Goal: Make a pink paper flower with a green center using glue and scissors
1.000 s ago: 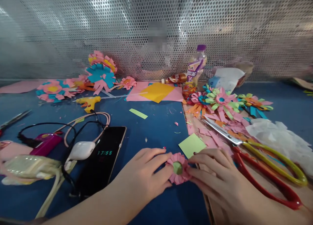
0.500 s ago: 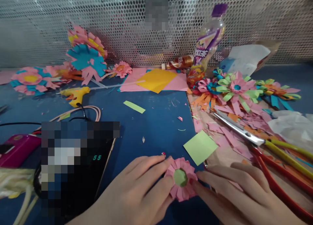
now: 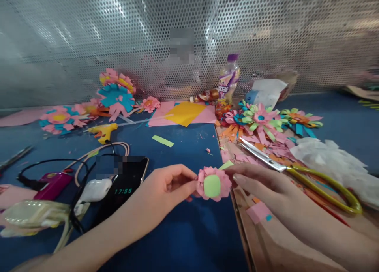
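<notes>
1 blue table (image 3: 189, 236), mesh wall (image 3: 89, 35); left hand (image 3: 167, 185) pinches paper flower (image 3: 213, 184), right hand (image 3: 260, 185) open.

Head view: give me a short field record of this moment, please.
left hand: pinches the small pink paper flower with green centre, held up over the blue tabletop, green centre facing the camera
right hand: fingers at the flower's right edge; contact unclear
nearby: yellow-handled scissors to the right, black phone to the left
</notes>
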Action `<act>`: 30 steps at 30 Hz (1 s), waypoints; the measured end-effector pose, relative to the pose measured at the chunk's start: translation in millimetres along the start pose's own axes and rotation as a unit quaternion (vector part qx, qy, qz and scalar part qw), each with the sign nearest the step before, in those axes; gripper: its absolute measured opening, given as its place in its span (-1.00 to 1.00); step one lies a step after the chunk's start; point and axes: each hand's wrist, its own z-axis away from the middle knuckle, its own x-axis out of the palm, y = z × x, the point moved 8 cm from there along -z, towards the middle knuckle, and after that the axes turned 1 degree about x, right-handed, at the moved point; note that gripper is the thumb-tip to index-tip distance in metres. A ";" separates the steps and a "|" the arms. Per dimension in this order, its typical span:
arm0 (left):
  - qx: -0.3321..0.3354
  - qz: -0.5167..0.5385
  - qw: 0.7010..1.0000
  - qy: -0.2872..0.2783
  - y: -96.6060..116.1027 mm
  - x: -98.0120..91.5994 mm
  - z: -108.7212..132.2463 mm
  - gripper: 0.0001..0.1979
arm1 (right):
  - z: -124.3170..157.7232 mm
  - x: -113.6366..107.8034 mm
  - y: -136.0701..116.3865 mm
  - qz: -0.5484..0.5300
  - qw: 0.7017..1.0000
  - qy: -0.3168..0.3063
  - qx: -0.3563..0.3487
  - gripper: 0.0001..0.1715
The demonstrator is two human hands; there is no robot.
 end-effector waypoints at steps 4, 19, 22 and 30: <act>-0.009 0.058 0.998 0.008 2.5 1.3 -8.9 -0.83 | -2.0 12.3 4.3 -0.165 0.984 -0.020 0.071 -0.74; 0.059 0.062 0.995 0.050 9.1 14.2 -16.5 -0.78 | 0.8 17.8 19.6 -0.235 0.965 0.012 0.113 -0.73; 0.064 0.054 0.995 0.057 11.5 16.8 -15.7 -0.71 | -0.8 18.5 18.6 -0.234 0.967 0.004 0.102 -0.73; 0.079 0.056 0.994 0.057 9.4 19.8 -15.9 -0.76 | 1.6 16.6 14.8 -0.218 0.973 0.026 0.074 -0.75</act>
